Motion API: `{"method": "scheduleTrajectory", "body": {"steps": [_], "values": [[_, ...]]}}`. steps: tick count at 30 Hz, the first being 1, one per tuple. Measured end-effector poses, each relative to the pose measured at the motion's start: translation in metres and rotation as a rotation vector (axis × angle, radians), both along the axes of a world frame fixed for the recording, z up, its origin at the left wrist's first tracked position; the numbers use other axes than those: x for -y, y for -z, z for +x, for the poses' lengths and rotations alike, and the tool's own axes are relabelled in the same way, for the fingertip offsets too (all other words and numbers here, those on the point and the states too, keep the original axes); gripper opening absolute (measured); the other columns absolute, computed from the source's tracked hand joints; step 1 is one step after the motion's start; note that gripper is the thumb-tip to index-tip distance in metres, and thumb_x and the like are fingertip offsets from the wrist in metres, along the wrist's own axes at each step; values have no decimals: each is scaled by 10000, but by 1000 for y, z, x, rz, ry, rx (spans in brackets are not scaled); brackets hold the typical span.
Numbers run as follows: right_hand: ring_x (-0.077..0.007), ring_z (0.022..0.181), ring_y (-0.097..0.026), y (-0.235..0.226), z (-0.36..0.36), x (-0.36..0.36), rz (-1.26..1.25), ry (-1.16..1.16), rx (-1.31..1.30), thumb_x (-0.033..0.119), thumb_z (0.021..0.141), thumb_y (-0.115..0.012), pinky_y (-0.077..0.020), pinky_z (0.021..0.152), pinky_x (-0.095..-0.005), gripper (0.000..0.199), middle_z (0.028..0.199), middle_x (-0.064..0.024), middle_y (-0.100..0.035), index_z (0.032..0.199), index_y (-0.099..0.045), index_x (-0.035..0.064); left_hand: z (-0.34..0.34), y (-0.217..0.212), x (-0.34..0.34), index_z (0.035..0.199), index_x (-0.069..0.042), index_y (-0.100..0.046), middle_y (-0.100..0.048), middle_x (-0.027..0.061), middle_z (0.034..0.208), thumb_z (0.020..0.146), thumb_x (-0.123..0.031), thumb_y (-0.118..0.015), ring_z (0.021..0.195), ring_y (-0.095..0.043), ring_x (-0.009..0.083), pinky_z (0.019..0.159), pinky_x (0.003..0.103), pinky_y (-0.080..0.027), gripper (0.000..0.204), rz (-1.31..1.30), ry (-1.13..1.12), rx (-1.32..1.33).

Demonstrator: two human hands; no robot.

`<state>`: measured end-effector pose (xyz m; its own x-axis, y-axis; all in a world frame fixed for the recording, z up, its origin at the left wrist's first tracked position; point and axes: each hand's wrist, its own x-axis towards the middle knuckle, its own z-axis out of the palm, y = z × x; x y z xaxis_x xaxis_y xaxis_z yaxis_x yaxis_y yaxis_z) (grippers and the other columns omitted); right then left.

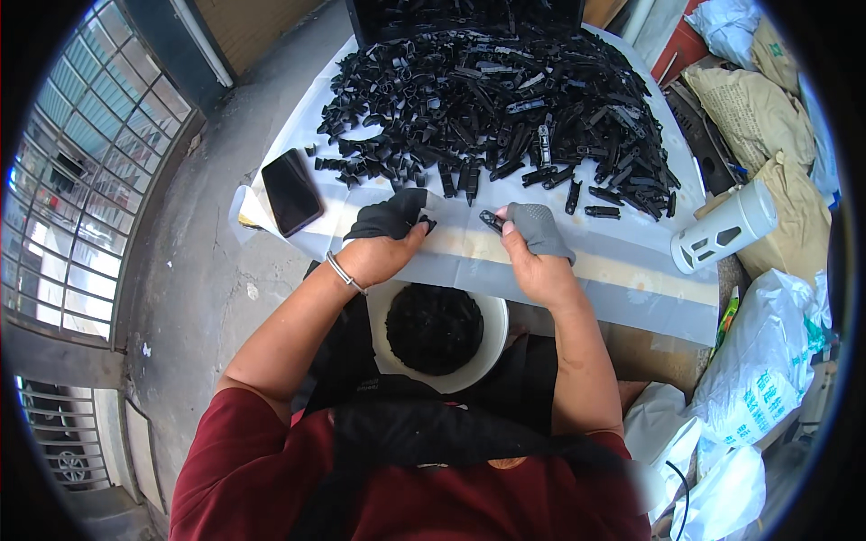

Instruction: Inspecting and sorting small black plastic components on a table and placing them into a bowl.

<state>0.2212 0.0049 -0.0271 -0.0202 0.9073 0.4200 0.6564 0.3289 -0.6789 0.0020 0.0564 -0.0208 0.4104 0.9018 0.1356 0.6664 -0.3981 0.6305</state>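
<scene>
Left hand (386, 234) pinches a small black piece (428, 222) — right hand (538, 245), a longer black clip (492, 220) — over the white-covered table (631, 245).

The parts (492, 219) are black — left glove (383, 219) black, right glove (544, 232) dotted grey.

Printing noted on 1 white plastic bag (753, 347), right side: large blue-green characters (765, 397). Tan sack (753, 117) farther back bears small dark print, illegible.
</scene>
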Motion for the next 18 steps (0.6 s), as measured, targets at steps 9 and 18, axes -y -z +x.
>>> {"method": "scheduleTrajectory", "body": {"steps": [9,18], "values": [[-274,782,-560,-9,-32,21,-111,-526,-17,224,791,-635,-428,748,-349,258,850,-129,-607,969,-596,42,-7,-38,30,1188,-48,-498,-627,39,872,785,-153,-652,732,-543,93,676,252,-464,444,-338,343,159],[-275,609,-546,-11,-50,24,241,-209,87,262,779,-636,-418,559,-363,238,700,-94,-589,851,-580,42,7,4,53,1027,-16,-598,-606,31,860,935,-355,-414,775,-522,93,697,234,-436,396,-566,17,703]]}}
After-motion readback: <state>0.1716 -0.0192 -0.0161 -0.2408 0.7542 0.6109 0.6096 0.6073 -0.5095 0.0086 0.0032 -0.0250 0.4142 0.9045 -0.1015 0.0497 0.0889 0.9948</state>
